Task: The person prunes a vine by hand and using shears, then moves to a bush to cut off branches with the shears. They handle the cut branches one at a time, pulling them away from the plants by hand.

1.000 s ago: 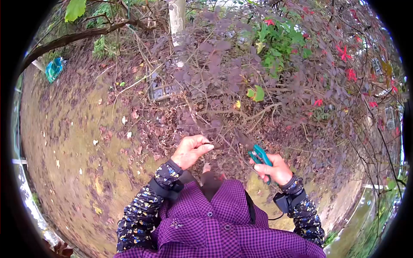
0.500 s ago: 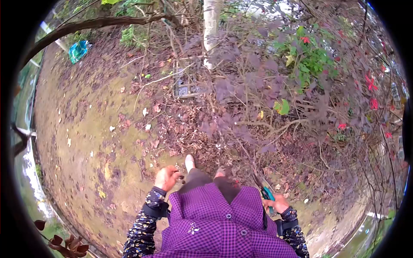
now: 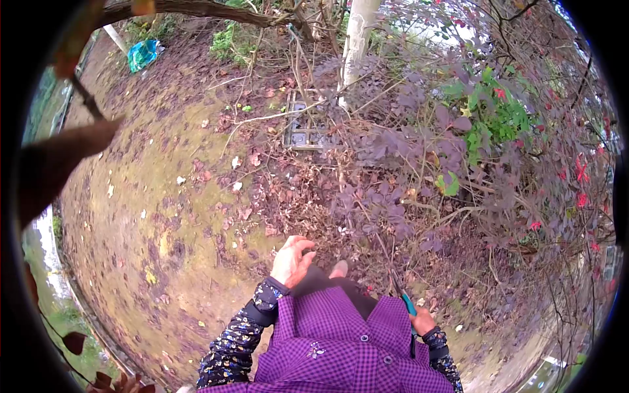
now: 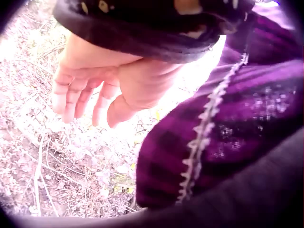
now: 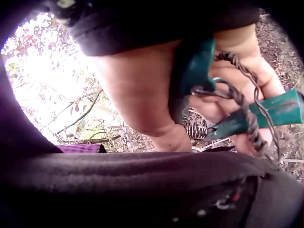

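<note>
Green-handled pruning shears [image 3: 409,304] are gripped in the right hand [image 3: 422,321], low at the right of the purple checked garment [image 3: 347,340]. Seen from the right wrist, the fingers curl round the green handles [image 5: 237,118], with a coil spring [image 5: 195,130] between them and a twisted cord [image 5: 247,107] looped over the hand [image 5: 137,90]. The left hand [image 3: 291,262] is held in front of the garment, over the ground. In the left wrist view its fingers hang loosely bent and hold nothing [image 4: 104,85].
Purple-leaved shrub branches [image 3: 386,150] spread ahead and to the right. A pale trunk [image 3: 357,46], a grid-like tray [image 3: 303,134] and a blue-green bag [image 3: 143,56] lie farther off. A dark leafy branch [image 3: 65,157] hangs close at the left.
The view has shifted, with tray and bag now farther right. The left hand's closed thumb and fingers have parted, and it has come forward from its half-second-ago place. The shears remain in the right hand.
</note>
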A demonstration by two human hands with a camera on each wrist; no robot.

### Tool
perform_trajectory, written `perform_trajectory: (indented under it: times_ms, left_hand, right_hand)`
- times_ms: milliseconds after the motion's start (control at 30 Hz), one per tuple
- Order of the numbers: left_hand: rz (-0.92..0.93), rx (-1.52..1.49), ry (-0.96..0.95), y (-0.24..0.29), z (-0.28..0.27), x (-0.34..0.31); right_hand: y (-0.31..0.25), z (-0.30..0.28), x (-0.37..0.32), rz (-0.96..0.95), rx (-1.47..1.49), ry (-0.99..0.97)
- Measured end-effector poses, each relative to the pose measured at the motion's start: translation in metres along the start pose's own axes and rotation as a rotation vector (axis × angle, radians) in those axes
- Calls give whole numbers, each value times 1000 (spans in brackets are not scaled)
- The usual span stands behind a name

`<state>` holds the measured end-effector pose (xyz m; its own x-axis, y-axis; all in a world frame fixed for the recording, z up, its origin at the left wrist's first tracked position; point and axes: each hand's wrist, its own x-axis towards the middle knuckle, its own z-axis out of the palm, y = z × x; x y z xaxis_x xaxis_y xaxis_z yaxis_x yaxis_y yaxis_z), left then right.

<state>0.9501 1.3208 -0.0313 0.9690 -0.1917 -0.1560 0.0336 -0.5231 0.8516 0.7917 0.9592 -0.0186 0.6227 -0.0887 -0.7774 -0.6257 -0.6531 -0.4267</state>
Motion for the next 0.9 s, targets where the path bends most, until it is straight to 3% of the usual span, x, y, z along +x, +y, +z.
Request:
perform_trajectory:
  times_ms: [67,133,167,200,300,367,400,467,533,567,633,700,767,800,900]
  left_hand:
    - [83,21,18,-15,9,13]
    - [-100,-140,-90,-17,11,39]
    - [-64,-158,-43,-19,12,55]
    - [-95,-369,-34,-24,17,73]
    - [-136,-518,-50,-34,30,147]
    - [-49,-630,10,-50,53,200]
    - [-158,-578,-53,-45,56,225]
    - [-83,-443,-7,-94,97,293]
    - [-53,-136,-52,-140,125,353]
    - [73,180,-112,-178,141,383]
    - [139,34,-53,-199,165,421]
    - [220,-243,66,-212,188,442]
    - [280,-512,187,-219,205,446]
    - [92,-169,248,-146,159,397]
    - [-133,-813,248,-95,133,337]
  right_hand:
    - [2,1,0,-34,-27,14]
    - [-9,1,-8,22,-52,56]
    - [-20,0,-14,44,-61,75]
    - [-15,4,-13,51,-56,84]
    - [-13,10,-18,50,1,28]
    - [-1,21,-22,78,-40,60]
    - [10,29,-23,85,-10,69]
    - [43,49,-29,74,-26,137]
    - [42,56,-43,138,-34,166]
    - [50,65,-51,155,11,183]
    - [83,89,-64,178,57,215]
    - [124,111,-68,162,200,171]
    - [129,109,-72,183,201,176]
    - [128,110,-74,192,204,172]
    - [110,108,-74,204,216,152]
